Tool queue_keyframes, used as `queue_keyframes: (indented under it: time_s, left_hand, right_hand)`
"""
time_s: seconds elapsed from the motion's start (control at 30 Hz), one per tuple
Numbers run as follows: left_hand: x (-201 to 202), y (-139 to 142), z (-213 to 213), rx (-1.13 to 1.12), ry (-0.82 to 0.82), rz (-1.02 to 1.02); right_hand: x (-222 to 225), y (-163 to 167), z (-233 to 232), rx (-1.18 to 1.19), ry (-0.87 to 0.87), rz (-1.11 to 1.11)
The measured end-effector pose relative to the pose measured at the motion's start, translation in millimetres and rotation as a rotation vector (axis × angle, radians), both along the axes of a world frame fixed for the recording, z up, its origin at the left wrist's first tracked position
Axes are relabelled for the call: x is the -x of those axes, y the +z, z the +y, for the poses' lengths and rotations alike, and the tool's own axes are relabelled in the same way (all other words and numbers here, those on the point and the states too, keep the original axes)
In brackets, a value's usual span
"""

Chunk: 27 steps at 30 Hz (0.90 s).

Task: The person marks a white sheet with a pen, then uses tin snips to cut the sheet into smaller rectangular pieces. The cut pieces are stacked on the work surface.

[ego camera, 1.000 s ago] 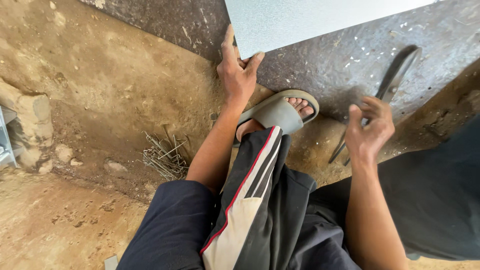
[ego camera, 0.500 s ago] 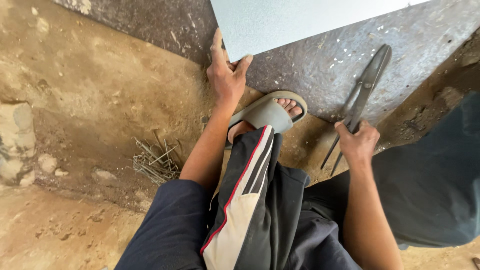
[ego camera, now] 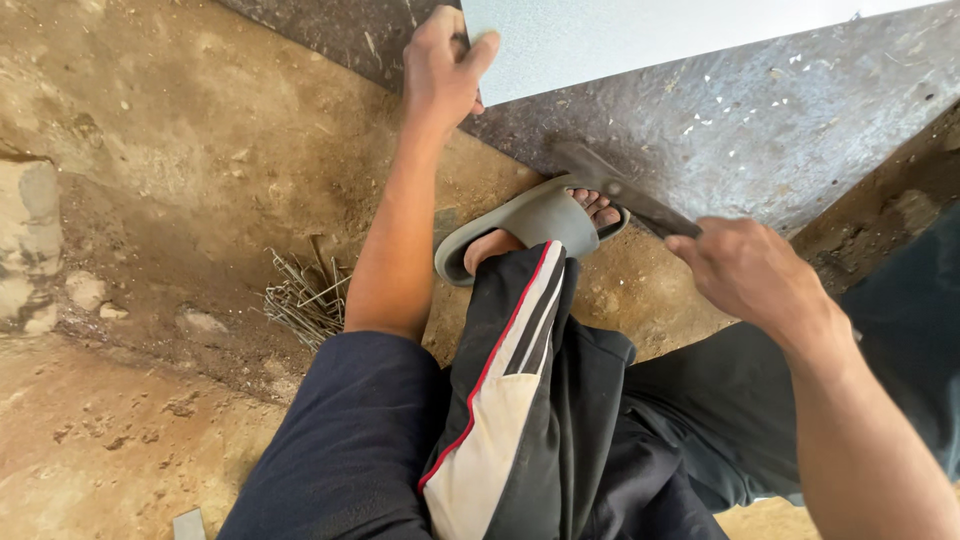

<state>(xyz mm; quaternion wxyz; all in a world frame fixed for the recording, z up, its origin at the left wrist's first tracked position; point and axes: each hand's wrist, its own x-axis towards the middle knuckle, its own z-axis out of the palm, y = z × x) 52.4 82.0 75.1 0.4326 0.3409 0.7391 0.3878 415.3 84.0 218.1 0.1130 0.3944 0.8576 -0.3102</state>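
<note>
1. We kneel over a dirt floor, and our left hand (ego camera: 443,70) rests on the lower left corner of a pale grey-blue flat sheet (ego camera: 640,35) at the top of the view.
2. The left-hand grip is a pinch: the thumb lies on the sheet's face, the fingers curl round its left edge, and the corner sits between them.
3. The sheet lies on a dark grey, scuffed metal plate (ego camera: 780,120), which runs diagonally across the upper part of the view and is dotted with small pale flecks.
4. Our right hand (ego camera: 755,275) is wrapped tight around the handle end of long dark metal shears (ego camera: 610,185). The handles are hidden inside the fist, so we cannot tell how far apart they stand.
5. The shears' blade end points up and left, passes just over the toes, and ends above the dark plate, near the sheet's lower edge but apart from it.
6. Our foot wears a grey-green rubber slide sandal (ego camera: 530,225), set at the plate's lower edge, between the two forearms.
7. A loose bundle of thin grey metal wires (ego camera: 305,295) lies on the dirt to the left of our left forearm, well apart from both hands.
</note>
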Motion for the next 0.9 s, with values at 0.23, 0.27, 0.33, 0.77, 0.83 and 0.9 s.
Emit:
queue_keyframes:
  time_s: [0.23, 0.27, 0.33, 0.77, 0.83, 0.9]
  left_hand:
    - [-0.7, -11.2, 4.8, -0.056, -0.105, 0.335]
    - [-1.7, -13.3, 3.5, -0.108, -0.105, 0.408]
    - [-2.2, -16.9, 3.9, -0.078, -0.097, 0.401]
    - [-9.2, -23.1, 2.7, -0.036, -0.056, 0.392]
    - [-9.7, -23.6, 3.4, 0.030, -0.054, 0.367]
    - [-9.7, -23.2, 3.1, 0.041, -0.052, 0.373]
  right_hand:
    - [70.6, 20.4, 53.7, 0.274, 0.196, -0.533]
    - [76.9, 21.3, 59.0, 0.307, 0.187, -0.557]
    - [84.6, 22.9, 66.4, 0.286, 0.166, -0.567]
    - [101.7, 29.3, 80.6, 0.238, 0.249, -0.633]
    - [99.0, 27.5, 81.7, 0.255, 0.252, -0.647]
    - [96.4, 21.7, 80.5, 0.294, 0.181, -0.629]
